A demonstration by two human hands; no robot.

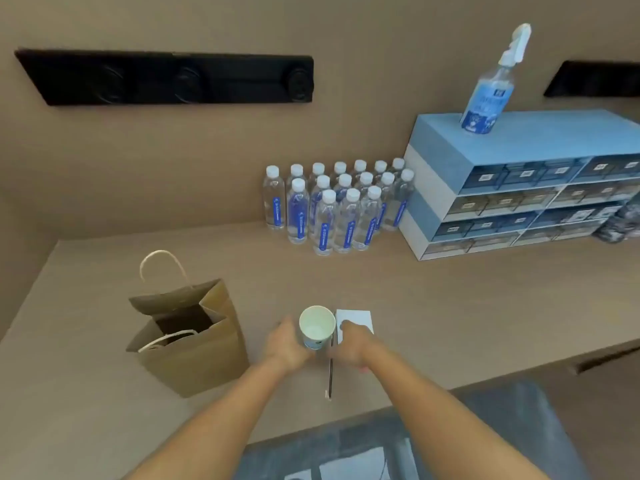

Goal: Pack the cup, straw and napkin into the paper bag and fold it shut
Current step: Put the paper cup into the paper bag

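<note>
Both hands, left (285, 346) and right (351, 344), flank the cup (317, 327); grip unclear, straw (330, 372) partly hidden.

It looks like a shop or café service area: a plain bench (450, 306) against a wall carries a stock of water bottles (332, 209), labelled drawers (519, 199) and a spray bottle (491, 88) on top.

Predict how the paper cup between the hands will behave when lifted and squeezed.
The paper cup looks empty, so it is probably very light. Its thin open rim would likely buckle under a hard squeeze. It stands upright and tall, so a sideways nudge might tip it.
</note>
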